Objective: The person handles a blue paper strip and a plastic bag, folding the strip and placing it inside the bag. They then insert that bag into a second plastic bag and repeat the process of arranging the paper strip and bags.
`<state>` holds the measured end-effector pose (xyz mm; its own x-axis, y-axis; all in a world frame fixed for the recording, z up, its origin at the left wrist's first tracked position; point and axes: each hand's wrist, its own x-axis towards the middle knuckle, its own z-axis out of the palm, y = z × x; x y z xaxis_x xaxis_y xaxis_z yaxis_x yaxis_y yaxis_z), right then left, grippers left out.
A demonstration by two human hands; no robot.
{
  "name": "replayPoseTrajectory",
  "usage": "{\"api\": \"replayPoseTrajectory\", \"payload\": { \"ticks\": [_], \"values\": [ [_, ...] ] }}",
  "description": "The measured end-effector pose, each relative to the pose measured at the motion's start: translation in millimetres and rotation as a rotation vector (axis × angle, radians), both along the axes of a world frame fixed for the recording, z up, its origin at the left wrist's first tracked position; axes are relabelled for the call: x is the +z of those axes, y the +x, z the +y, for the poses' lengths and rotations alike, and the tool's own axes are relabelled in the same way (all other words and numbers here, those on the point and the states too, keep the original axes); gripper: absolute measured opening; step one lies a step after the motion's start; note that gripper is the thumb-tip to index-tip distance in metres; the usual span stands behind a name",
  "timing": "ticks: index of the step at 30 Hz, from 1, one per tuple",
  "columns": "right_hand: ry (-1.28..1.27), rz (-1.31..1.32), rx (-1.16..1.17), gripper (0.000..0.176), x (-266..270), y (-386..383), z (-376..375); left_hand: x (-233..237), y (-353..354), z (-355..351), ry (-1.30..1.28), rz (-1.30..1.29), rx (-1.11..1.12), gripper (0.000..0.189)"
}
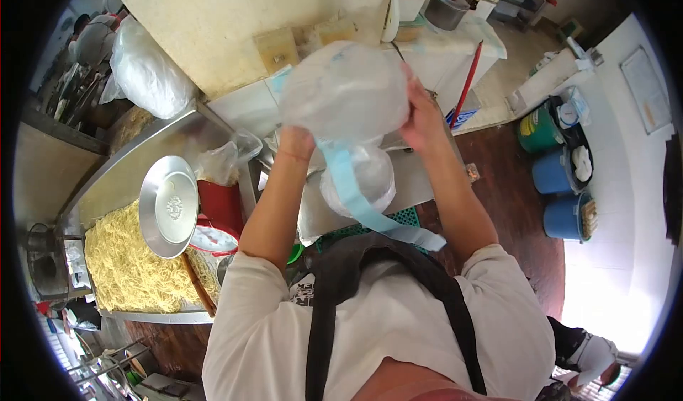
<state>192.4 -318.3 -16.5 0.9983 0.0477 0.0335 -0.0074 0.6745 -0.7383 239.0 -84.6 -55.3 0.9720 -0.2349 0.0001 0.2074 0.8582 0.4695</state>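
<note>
Seemingly, the plastic bag (345, 92) (blurred) is between both hands (421, 120).

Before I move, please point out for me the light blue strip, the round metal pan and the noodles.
Light blue strip (348, 189): head view, on its upper middle part.
Round metal pan (169, 220): head view, on its inner face.
Noodles (135, 262): head view, middle of the pile.

A clear plastic bag (345, 92) is held up between the left hand (297, 143) and right hand (421, 120); the left fingers are hidden by it. A light-blue strip (346, 180) is seen below. Noodles (131, 266) are heaped toward the steel tray's (153, 317) near edge.
</note>
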Motion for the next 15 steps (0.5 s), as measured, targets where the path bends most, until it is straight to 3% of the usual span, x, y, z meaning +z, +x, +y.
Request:
{"api": "replayPoseTrajectory", "payload": {
  "ticks": [3, 5, 6, 8, 9, 15],
  "values": [
    [-0.236, 0.248, -0.012, 0.046, -49.1, 39.9, -13.9, -47.4, 38.0, -4.1, 0.282, 0.054, -0.053, 0.036],
    [-0.352, 0.298, -0.019, 0.045, -90.3, 52.3, -18.6, -83.1, 44.9, -2.5, 0.171, 0.055, -0.163, 0.037],
    [-0.364, 0.257, -0.025, 0.043, -108.2, 56.0, -15.7, -99.1, 48.2, -2.6, 0.116, 0.055, -0.216, 0.037],
    [-0.394, 0.178, -0.028, 0.042, -133.8, 66.0, -16.5, -133.0, 52.9, -7.9, 0.3, -0.106, -0.108, 0.038],
    [-0.414, 0.143, -0.026, 0.043, -139.7, 69.4, -17.8, -139.9, 52.7, -10.7, 0.391, -0.183, -0.056, 0.038],
    [-0.527, 0.106, -0.027, 0.043, -149.3, 97.8, -23.6, -144.8, 69.8, -16.4, 0.174, 0.188, -0.132, 0.04]
  ]
}}
